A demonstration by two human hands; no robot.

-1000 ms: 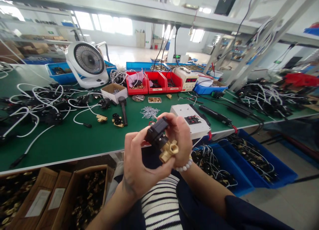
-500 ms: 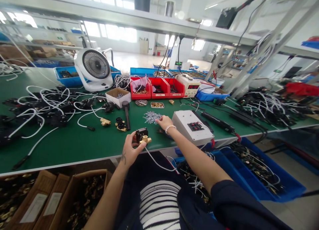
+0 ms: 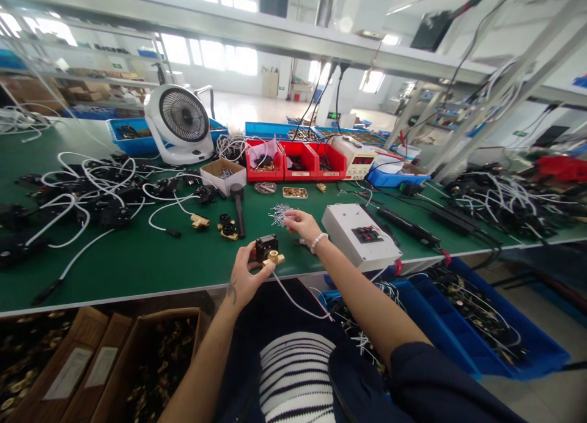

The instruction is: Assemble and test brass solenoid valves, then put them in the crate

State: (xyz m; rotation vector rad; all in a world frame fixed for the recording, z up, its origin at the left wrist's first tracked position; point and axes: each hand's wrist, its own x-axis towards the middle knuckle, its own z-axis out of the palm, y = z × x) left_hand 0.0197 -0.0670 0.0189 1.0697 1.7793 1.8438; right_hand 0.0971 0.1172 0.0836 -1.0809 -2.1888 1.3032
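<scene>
My left hand (image 3: 247, 275) is closed around a black valve-like housing (image 3: 266, 247) with a brass tee fitting (image 3: 274, 260) on its near side. A white cable (image 3: 298, 308) runs from this part over the bench edge towards my lap. My right hand (image 3: 302, 224) reaches over a small pile of shiny metal pins or screws (image 3: 279, 215). Its thumb and forefinger are drawn together at the pile's right side; anything between them is too small to make out. A black-handled hammer (image 3: 238, 212) lies left of the pile, beside several black round caps (image 3: 225, 224).
A grey switch box (image 3: 360, 236) stands right of my right hand. Behind are red bins (image 3: 298, 160), a power supply (image 3: 355, 157), a white fan (image 3: 180, 123) and a carton (image 3: 223, 177). Cabled black parts (image 3: 87, 194) crowd the left; blue crates (image 3: 481, 313) sit below right.
The view has shifted slightly, moving the scene to the right. My right hand has moved a little left across the metal pile. My left hand still holds the same part.
</scene>
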